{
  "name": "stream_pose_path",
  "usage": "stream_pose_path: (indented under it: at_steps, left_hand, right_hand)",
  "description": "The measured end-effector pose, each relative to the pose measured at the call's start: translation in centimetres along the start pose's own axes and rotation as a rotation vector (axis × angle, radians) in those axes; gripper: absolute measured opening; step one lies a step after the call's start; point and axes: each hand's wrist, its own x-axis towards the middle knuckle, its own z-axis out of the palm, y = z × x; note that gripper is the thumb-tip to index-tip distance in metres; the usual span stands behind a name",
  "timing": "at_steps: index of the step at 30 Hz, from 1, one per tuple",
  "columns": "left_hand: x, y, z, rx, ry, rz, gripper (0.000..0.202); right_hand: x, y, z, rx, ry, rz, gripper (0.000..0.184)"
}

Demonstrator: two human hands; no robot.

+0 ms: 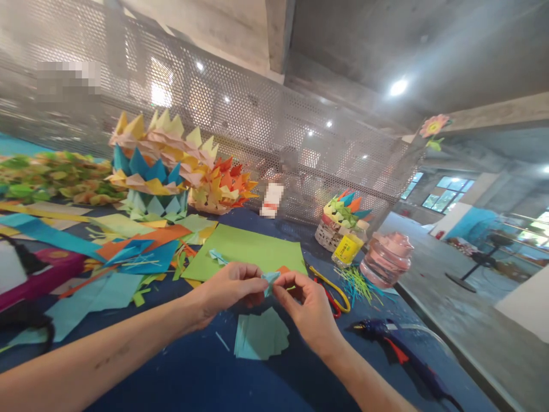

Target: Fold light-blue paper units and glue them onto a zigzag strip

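A small piece of light-blue folded paper (269,280) is pinched between my two hands above the blue table. My left hand (240,285) grips it from the left, and my right hand (302,297) from the right, fingertips nearly meeting. My fingers hide much of its shape. Just below lies a stack of light-blue paper pieces (259,335). Behind my hands is a green paper sheet (253,249), with another small light-blue folded piece (218,257) resting on it. Yellow- and red-handled scissors (337,292) lie beside my right hand, partly hidden.
A blue glue gun (398,343) lies at right, near a pink bottle (387,260), a yellow-labelled bottle (349,247) and thin paper strips (357,284). Coloured paper scraps (141,252) cover the left. Folded-paper structures (156,171) stand behind, before a perforated metal screen (257,120).
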Motion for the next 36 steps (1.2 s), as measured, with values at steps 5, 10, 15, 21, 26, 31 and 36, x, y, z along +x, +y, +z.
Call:
stream_pose_path:
  at_steps: [5, 10, 15, 21, 26, 31, 36]
  left_hand:
    - [0.08, -0.41, 0.10, -0.002, -0.095, 0.035, 0.024]
    - [-0.04, -0.06, 0.28, 0.000, -0.032, -0.004, 0.025]
    - [-0.14, 0.19, 0.42, 0.040, -0.024, 0.014, 0.028]
    - [0.08, -0.28, 0.40, 0.035, -0.043, 0.042, 0.028]
    - [0.06, -0.10, 0.39, 0.027, -0.049, 0.015, 0.028]
    - [-0.27, 0.12, 0.51, -0.079, -0.061, -0.018, 0.026]
    - [-0.21, -0.25, 0.46, -0.141, -0.086, -0.037, 0.021]
  right_hand:
    - [-0.06, 0.06, 0.03, -0.032, 0.071, -0.016, 0.012]
    - [-0.09, 0.06, 0.05, -0.025, 0.062, -0.028, 0.010]
    - [-0.05, 0.22, 0.11, -0.007, 0.035, -0.037, 0.011]
    - [-0.16, 0.19, 0.17, 0.047, 0.029, -0.013, 0.008]
    - [-0.11, 0.28, 0.23, 0.062, 0.034, -0.004, 0.006]
    - [0.01, 0.26, 0.08, 0.043, 0.010, 0.002, 0.006]
    - [-0.04, -0.02, 0.08, 0.013, 0.024, -0.036, 0.004]
